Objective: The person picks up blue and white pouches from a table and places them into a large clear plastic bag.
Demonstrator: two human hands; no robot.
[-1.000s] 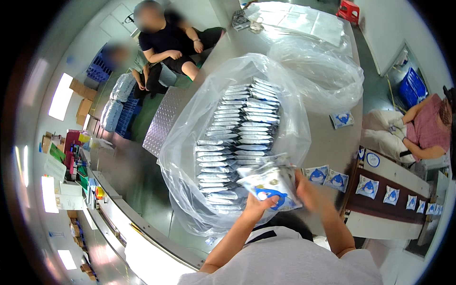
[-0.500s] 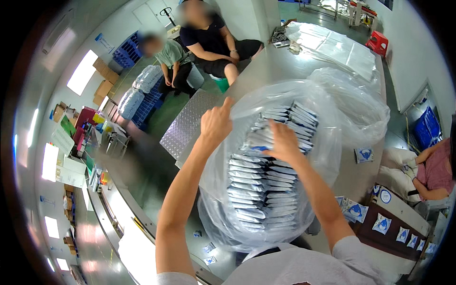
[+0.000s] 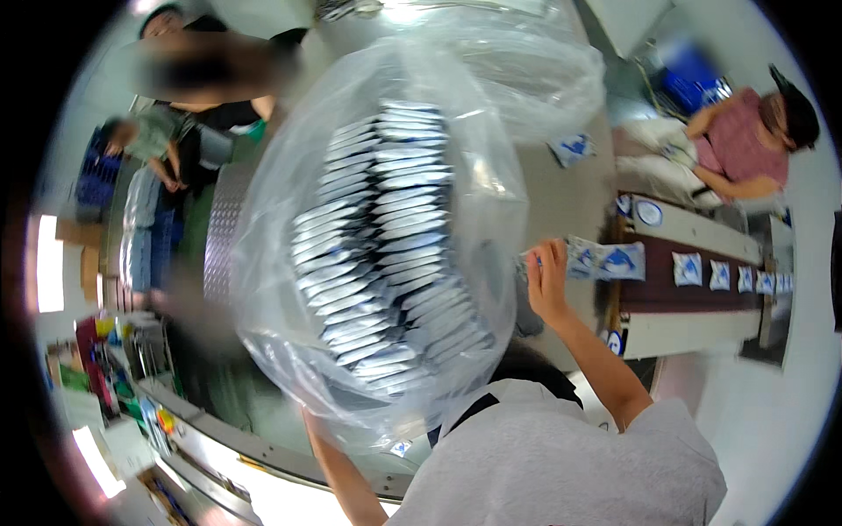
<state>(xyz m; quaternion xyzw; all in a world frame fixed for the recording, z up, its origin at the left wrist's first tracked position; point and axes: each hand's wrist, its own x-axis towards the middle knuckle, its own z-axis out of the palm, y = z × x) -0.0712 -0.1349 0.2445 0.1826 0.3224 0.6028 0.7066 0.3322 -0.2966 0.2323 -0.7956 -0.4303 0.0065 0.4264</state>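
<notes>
A large clear plastic bag (image 3: 491,184) stands wide open in front of me. Inside it, silvery-white packets (image 3: 412,206) stand on edge in two long rows. To the right of the bag, my right hand (image 3: 545,273) has its fingers closed on a small white-and-blue packet (image 3: 523,265), partly hidden by the fingers. Flat packets (image 3: 583,259) lie in a line right beside that hand. My left forearm (image 3: 340,478) reaches up to the bag's lower left edge. The left hand itself is hidden by the plastic, so its fingers do not show.
On the right a dark conveyor belt (image 3: 658,294) carries several spaced packets (image 3: 688,269) up to the metal table (image 3: 553,193). One packet (image 3: 572,150) lies apart on the table. A person in a pink top (image 3: 745,145) sits beyond it; two more people sit at the far left.
My right hand has left the packets in the bag and moved right, to those by the belt. My left hand has dropped from above the bag's left side to behind its lower edge. The view has turned right.
</notes>
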